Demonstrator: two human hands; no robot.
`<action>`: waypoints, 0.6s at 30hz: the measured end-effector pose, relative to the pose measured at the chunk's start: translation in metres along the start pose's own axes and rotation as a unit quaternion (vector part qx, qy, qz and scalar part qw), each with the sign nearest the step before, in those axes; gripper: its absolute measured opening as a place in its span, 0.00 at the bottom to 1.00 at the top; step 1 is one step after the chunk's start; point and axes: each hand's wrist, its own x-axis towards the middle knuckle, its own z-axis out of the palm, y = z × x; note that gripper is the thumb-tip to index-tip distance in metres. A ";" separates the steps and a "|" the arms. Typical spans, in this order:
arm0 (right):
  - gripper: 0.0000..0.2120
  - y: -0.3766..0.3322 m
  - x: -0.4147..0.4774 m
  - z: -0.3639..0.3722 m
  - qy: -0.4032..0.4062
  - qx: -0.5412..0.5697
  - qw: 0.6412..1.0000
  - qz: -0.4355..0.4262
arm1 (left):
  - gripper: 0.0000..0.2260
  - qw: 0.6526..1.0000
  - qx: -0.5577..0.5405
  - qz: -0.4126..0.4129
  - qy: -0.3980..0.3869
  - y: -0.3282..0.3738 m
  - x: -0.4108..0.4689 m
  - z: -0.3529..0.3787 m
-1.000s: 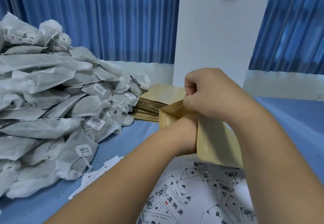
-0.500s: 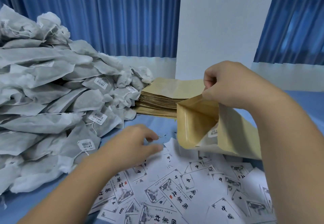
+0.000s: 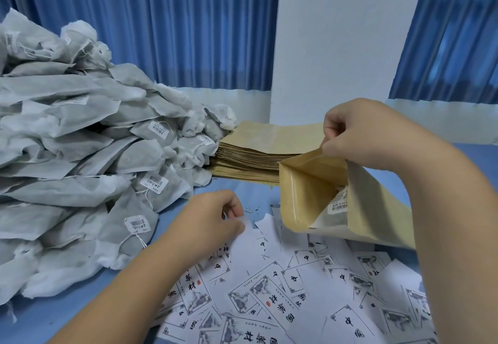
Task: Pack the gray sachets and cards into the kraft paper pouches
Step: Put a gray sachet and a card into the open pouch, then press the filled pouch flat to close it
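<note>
My right hand [image 3: 358, 133] pinches the top edge of a kraft paper pouch [image 3: 310, 192] and holds its mouth open toward me. A gray sachet [image 3: 332, 215] with a barcode tag lies inside it. My left hand [image 3: 213, 219] is down on the scattered white printed cards [image 3: 269, 298], thumb and fingers pinching the corner of one card [image 3: 252, 238]. A big heap of gray sachets [image 3: 80, 155] fills the left side.
A stack of flat kraft pouches [image 3: 258, 155] lies behind the open pouch, beside the sachet heap. The blue table surface [image 3: 54, 316] shows at bottom left. A white pillar [image 3: 336, 47] and blue curtains [image 3: 175, 20] stand behind.
My left hand came out of the pouch, dropped to the cards and closed its fingers on one. My right hand lifted the pouch and turned its open mouth toward me.
</note>
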 end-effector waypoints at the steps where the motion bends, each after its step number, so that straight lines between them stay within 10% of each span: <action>1: 0.09 0.000 0.000 0.000 0.000 -0.001 1.000 -0.001 | 0.08 1.000 -0.019 0.006 0.010 0.001 0.000 -0.001; 13: 0.10 0.004 0.000 -0.003 0.012 0.004 1.000 -0.004 | 0.08 0.934 -0.268 0.102 0.213 0.039 -0.013 -0.029; 18: 0.09 0.003 0.000 -0.002 0.003 0.008 1.000 -0.002 | 0.09 0.951 -0.218 0.138 0.169 0.064 -0.012 -0.010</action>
